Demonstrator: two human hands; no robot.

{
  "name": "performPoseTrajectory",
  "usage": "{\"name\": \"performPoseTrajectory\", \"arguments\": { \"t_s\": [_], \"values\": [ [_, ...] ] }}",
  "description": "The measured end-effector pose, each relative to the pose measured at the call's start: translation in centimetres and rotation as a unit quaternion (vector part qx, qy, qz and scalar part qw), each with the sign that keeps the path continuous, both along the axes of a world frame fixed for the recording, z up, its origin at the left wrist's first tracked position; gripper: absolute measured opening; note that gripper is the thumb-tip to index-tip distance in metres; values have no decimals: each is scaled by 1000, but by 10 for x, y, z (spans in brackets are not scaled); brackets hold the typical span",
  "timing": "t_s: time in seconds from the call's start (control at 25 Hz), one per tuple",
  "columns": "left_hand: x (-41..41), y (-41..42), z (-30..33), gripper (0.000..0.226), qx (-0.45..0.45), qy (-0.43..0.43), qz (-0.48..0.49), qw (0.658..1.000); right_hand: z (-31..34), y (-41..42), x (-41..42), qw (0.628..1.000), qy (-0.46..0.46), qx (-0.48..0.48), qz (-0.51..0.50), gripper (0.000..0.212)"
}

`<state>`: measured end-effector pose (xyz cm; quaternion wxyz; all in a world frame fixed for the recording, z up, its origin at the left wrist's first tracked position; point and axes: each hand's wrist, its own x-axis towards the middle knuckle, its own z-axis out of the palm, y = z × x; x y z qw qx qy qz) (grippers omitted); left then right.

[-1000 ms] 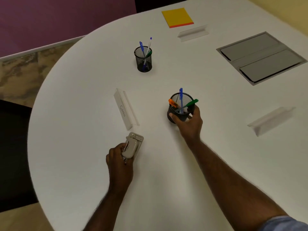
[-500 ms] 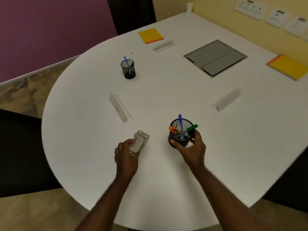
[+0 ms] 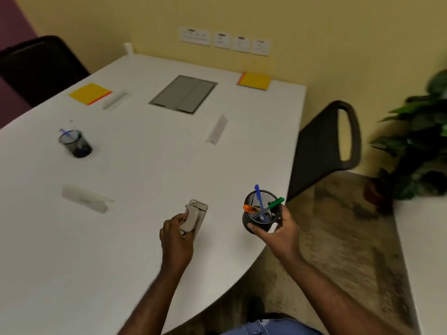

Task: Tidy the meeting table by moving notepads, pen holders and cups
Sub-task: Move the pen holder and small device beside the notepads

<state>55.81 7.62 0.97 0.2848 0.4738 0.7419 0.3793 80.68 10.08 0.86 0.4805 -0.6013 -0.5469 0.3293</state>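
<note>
My right hand (image 3: 278,234) grips a black mesh pen holder (image 3: 261,215) with blue, green and orange pens, held in the air near the white table's (image 3: 145,165) right edge. My left hand (image 3: 176,238) is closed on a beige hole punch (image 3: 194,217) just above the table top. A second mesh pen holder (image 3: 76,143) with blue pens stands at the left. Two yellow notepads lie farther back, one at the left (image 3: 90,93), one by the wall (image 3: 254,81).
Three white name stands (image 3: 84,198) (image 3: 217,129) (image 3: 115,100) rest on the table around a grey cable hatch (image 3: 183,94). A small white cup (image 3: 128,48) stands at the far corner. Black chairs (image 3: 324,146) (image 3: 38,66) flank the table; a potted plant (image 3: 418,141) is at the right.
The view has swung to the right and up. My right hand has carried the pen holder toward me and rightward to the table's edge; my left hand has brought the hole punch along.
</note>
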Motion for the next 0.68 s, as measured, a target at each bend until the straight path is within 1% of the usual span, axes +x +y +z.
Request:
{"name": "performPoseTrajectory", "arguments": {
  "t_s": [0.12, 0.24, 0.28, 0.4, 0.48, 0.6, 0.68],
  "values": [
    [42, 7, 1, 34, -9, -24, -64, 998, 1, -25, 45, 997, 14, -18, -72, 77],
    [91, 13, 2, 36, -3, -29, -121, 992, 0, -44, 90, 990, -2, -36, -138, 82],
    [108, 16, 2, 35, -4, -24, -145, 989, 0, -49, 106, 987, -7, -39, -155, 82],
    [167, 25, -1, 35, -18, -11, -212, 977, -3, -64, 158, 978, -8, -38, -203, 68],
    [209, 27, -3, 37, -25, -8, -239, 971, -6, -70, 194, 974, -9, -32, -225, 63],
    [279, 25, -2, 45, -23, 10, -248, 968, -8, -73, 254, 969, -10, -33, -245, 63],
    [323, 27, -1, 44, -4, 11, -258, 966, -10, -68, 295, 967, -9, -38, -253, 68]
  ]
}}
